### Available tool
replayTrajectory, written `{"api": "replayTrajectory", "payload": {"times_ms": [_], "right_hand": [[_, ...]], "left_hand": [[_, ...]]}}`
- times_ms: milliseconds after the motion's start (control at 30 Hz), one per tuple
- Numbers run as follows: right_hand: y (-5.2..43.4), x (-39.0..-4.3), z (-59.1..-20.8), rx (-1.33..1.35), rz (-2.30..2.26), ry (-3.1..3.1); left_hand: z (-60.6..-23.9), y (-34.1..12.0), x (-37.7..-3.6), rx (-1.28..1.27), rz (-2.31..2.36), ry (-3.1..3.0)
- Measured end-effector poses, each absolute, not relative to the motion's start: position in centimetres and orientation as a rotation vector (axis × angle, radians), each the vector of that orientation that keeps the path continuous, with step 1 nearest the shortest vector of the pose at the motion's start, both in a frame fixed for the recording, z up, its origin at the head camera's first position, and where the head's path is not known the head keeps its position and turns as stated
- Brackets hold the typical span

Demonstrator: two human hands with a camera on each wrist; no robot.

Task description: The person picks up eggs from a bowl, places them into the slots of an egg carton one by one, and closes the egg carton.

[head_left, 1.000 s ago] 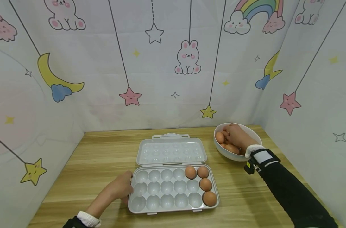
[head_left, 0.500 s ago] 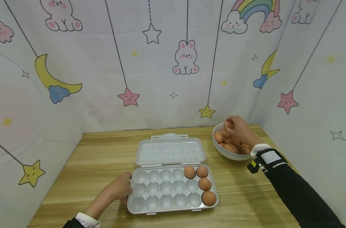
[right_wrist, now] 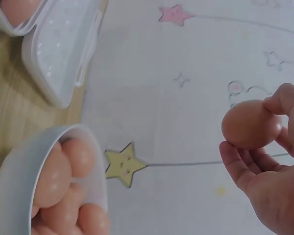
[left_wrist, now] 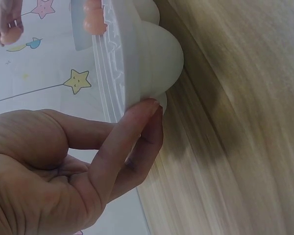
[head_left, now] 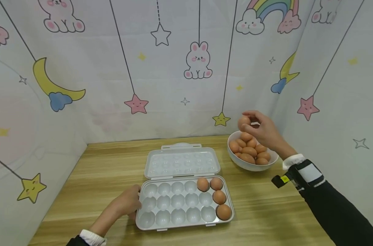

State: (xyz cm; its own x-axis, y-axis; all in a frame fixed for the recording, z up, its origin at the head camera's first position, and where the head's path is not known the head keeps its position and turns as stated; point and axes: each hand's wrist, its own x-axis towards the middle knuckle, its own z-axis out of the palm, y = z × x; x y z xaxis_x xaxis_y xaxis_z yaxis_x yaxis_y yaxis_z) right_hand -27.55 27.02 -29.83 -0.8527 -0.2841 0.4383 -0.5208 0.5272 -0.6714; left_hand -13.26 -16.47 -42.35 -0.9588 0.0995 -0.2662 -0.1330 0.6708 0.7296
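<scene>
My right hand is raised above the white bowl and pinches a brown egg in its fingertips. The bowl holds several brown eggs. An open white egg tray lies on the wooden table, with several eggs in its right-hand cups and its lid folded back. My left hand rests against the tray's left edge, with fingers pressed on its side.
The wooden table is boxed in by white cartoon-printed backdrop walls at the back, left and right. Bare tabletop lies left of the tray and in front of the bowl.
My right hand has lifted out of the bowl with one egg, rising up and slightly left. The left hand has stayed at the tray's edge.
</scene>
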Motion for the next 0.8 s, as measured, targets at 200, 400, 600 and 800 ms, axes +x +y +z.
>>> {"api": "replayTrajectory", "payload": {"times_ms": [200, 400, 600, 800], "right_hand": [[25.7, -24.6, -27.8, 0.795, 1.327, -2.455], [24.9, -23.4, -28.3, 0.921, 1.37, -2.438], [23.4, -21.4, -28.8, 1.115, 1.45, -2.355], [22.3, -19.8, -29.4, 1.159, 1.416, -2.375]], "left_hand": [[-42.3, -16.4, -13.3, -0.03, 1.165, 2.605], [-42.3, -16.4, -13.3, -0.034, 1.184, 2.582], [-42.5, -16.4, -13.3, -0.027, 1.166, 2.602], [-42.4, -16.3, -13.2, -0.014, 1.173, 2.603]]}}
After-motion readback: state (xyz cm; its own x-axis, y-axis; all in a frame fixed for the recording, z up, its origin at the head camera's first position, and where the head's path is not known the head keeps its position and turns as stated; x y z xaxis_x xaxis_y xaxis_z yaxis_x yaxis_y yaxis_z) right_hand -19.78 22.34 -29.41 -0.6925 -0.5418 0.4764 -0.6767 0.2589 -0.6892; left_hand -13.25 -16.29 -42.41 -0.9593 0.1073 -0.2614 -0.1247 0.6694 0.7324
